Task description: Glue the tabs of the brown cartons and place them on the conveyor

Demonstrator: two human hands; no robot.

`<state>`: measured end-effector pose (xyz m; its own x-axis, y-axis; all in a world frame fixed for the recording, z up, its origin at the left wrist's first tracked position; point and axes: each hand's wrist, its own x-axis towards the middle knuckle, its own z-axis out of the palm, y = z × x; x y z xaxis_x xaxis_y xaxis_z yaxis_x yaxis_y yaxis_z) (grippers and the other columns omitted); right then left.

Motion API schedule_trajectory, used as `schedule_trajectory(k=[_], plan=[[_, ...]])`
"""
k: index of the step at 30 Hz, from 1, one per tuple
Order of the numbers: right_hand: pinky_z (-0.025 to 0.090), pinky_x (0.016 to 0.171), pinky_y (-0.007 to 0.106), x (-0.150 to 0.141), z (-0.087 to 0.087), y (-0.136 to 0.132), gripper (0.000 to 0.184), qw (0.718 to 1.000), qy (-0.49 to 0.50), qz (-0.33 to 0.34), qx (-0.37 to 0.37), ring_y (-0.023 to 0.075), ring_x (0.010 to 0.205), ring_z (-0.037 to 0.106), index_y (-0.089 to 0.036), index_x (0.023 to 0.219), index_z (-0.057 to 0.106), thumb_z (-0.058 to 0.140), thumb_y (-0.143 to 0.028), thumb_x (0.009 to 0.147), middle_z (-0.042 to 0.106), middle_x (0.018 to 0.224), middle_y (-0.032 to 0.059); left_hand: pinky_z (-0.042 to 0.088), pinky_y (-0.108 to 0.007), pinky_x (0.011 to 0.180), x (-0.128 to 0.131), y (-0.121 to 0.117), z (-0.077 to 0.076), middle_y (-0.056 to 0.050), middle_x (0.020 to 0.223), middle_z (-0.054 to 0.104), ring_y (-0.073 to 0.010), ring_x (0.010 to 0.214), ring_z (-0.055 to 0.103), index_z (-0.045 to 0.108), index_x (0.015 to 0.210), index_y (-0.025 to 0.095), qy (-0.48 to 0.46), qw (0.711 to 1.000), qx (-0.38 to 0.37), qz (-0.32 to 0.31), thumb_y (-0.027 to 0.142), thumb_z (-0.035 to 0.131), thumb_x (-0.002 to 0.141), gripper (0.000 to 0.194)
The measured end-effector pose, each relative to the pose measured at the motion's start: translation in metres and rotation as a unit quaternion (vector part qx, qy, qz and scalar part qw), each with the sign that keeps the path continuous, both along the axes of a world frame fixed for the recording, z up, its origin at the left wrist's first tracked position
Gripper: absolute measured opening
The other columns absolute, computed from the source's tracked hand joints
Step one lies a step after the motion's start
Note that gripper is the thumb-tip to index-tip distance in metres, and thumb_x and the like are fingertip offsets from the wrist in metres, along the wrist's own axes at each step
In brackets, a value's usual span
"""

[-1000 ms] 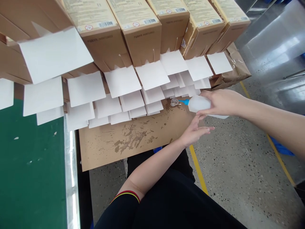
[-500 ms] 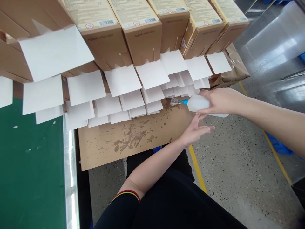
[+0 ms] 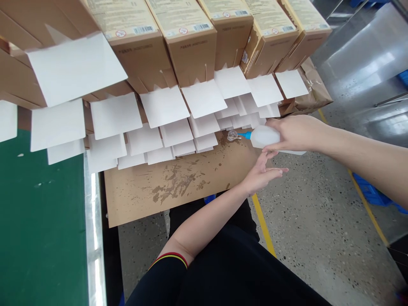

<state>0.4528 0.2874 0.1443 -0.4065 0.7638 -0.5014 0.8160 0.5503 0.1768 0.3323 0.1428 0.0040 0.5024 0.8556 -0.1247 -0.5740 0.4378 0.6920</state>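
My right hand (image 3: 296,132) is wrapped round a translucent white squeeze bottle (image 3: 264,137) lying on its side, its blue nozzle (image 3: 245,135) pointing left at a small clear blob of glue (image 3: 233,135) on a stained brown cardboard sheet (image 3: 178,182). Just below the bottle, my left hand (image 3: 263,173) rests at the sheet's right edge with fingers stretched out, holding nothing. Rows of white flaps (image 3: 165,106) hang from brown cartons (image 3: 188,38) right above the sheet.
A green conveyor surface (image 3: 41,229) with a metal rail (image 3: 94,238) runs down the left. To the right lies speckled floor (image 3: 318,229) with a yellow line (image 3: 263,229). Blue bins (image 3: 369,193) sit under my right forearm. My dark-clothed lap (image 3: 229,272) fills the bottom.
Nearly nothing: both hands and the bottle hold their places; the view has drifted very slightly.
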Motion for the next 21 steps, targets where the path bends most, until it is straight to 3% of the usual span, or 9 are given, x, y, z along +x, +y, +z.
schedule_trajectory(k=[12,21], plan=[[0.042,0.068,0.041,-0.007,0.005,-0.002,0.076,0.999,-0.032,-0.004,0.0,0.0404,0.087,0.076,-0.019,0.143,0.075,0.073,-0.074,0.089,0.086,0.106,0.0197,0.063,-0.058,0.119,0.0,0.0,0.003,-0.018,0.194,0.035,-0.0394,0.136,0.081,0.031,0.188,0.046,-0.005,1.0,-0.006,-0.006,0.027,0.088,0.097,0.109],[0.042,0.068,0.041,-0.016,0.013,-0.006,0.081,0.999,-0.05,-0.018,-0.008,0.0407,0.089,0.076,-0.017,0.148,0.073,0.07,-0.073,0.09,0.085,0.107,0.0209,0.06,-0.059,0.123,-0.005,0.001,0.012,-0.018,0.197,0.029,-0.0378,0.141,0.079,0.017,0.191,0.046,0.003,1.0,0.004,-0.027,0.023,0.08,0.101,0.112]])
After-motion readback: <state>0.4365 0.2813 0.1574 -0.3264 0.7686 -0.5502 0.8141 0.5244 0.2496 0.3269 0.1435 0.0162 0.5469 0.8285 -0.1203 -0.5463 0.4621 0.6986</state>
